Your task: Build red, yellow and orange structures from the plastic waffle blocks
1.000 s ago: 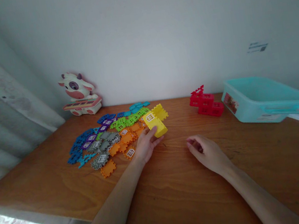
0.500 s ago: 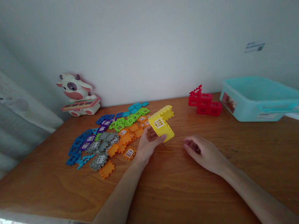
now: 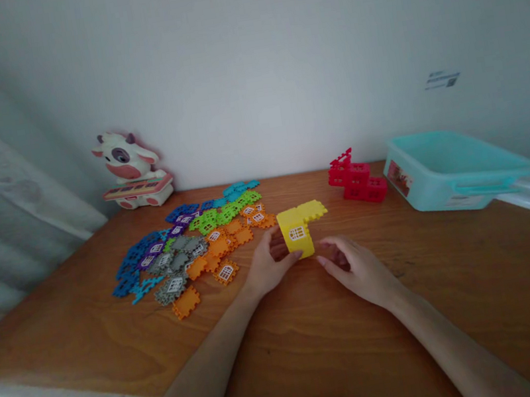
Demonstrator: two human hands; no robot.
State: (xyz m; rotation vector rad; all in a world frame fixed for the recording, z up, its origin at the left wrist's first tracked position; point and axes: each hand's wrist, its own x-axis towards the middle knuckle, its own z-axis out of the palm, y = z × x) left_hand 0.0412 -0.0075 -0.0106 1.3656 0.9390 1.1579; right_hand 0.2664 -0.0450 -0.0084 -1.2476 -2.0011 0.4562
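Gripping a yellow block [image 3: 297, 235] with thumb across its front and fingers behind, the left hand [image 3: 266, 266] held it over the surface [image 3: 293, 348]. A yellow flap [image 3: 313, 209] jutted towards the block's two o'clock. At its four o'clock the right hand [image 3: 361, 274] curved loosely around nothing, just beside; from where I stood, I couldn't tell whether a fingertip touched. Loose tiles [image 3: 217, 249] spread at nine o'clock. The step looked like lining up the block; the next move, I judged, called for the right hand to take the flap.
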